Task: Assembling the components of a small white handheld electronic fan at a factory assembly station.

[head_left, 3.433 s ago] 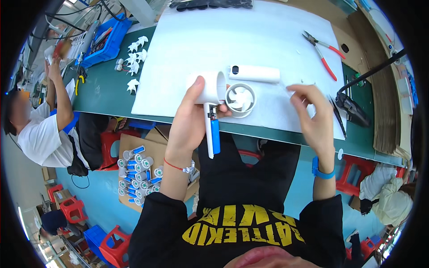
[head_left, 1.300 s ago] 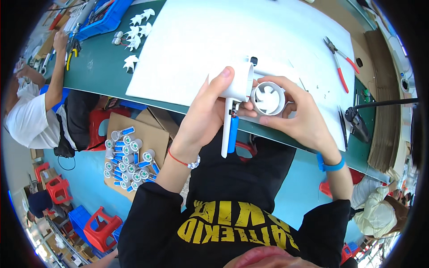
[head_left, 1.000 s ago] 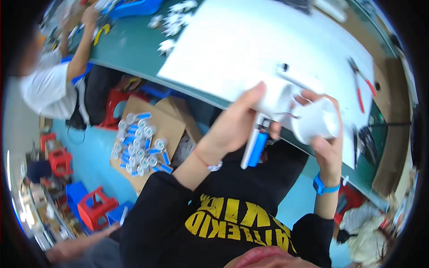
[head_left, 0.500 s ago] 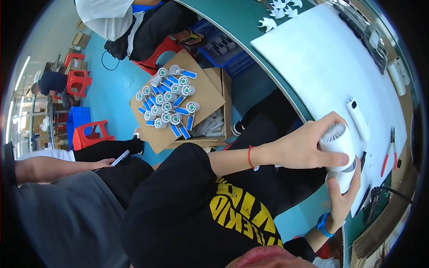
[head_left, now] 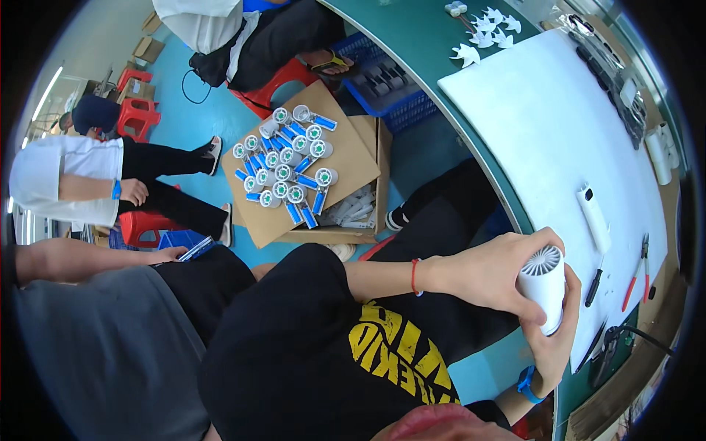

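A white cylindrical fan housing (head_left: 545,292), with a ring of radial fins on its upper end, is held at the table's near edge. My left hand (head_left: 489,275), with a red string at the wrist, closes round its left side with the thumb in front. My right hand (head_left: 553,349), wearing a blue wristband, wraps the housing from the right and below. My fingers hide its lower part. Beyond my hands a slim white handle-shaped part (head_left: 594,220) lies on the white board (head_left: 544,140), with a black screwdriver (head_left: 593,288) near it.
Red-handled pliers (head_left: 637,272) lie at right. White fan blades (head_left: 485,33) sit on the green table's (head_left: 401,37) far end. Left of my legs, a cardboard sheet (head_left: 346,140) over a box bears several white motor cups with blue cells. Other people sit and walk nearby.
Both hands have turned the housing more upright and moved it slightly lower; the lower section that showed before is now hidden. A person in white has walked in at the left.
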Demonstrator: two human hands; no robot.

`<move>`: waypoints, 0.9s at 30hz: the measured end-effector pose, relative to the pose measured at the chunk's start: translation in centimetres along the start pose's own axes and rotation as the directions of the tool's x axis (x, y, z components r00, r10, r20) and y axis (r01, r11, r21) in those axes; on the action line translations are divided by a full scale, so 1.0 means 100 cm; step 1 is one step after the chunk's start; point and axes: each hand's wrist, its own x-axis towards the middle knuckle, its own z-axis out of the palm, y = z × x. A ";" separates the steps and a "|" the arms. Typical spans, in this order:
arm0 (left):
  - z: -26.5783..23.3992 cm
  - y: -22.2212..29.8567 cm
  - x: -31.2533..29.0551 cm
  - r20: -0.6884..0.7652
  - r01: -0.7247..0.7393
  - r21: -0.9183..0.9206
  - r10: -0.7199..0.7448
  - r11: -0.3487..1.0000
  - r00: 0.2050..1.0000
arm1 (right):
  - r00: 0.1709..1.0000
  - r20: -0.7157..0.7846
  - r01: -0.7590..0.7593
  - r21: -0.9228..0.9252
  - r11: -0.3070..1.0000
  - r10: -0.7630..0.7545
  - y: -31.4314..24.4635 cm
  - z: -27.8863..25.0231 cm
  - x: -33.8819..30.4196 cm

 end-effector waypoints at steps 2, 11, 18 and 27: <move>0.002 0.003 0.004 0.014 0.003 -0.027 -0.003 1.000 1.000 | 0.998 -0.054 0.043 -0.007 0.999 -0.043 0.001 0.001 -0.003; 0.016 0.001 -0.004 -0.074 0.021 -0.225 -0.039 0.974 0.996 | 0.985 -0.161 0.087 0.120 0.989 -0.067 0.006 -0.002 -0.013; 0.024 0.000 -0.007 0.012 0.172 -0.434 -0.186 0.884 0.983 | 0.882 -0.321 0.345 -0.054 0.937 -0.344 0.024 0.020 -0.012; -0.108 -0.094 -0.099 -0.513 0.432 -0.289 -0.519 0.854 0.684 | 0.862 -0.484 0.294 0.245 0.924 -0.147 0.044 0.019 -0.008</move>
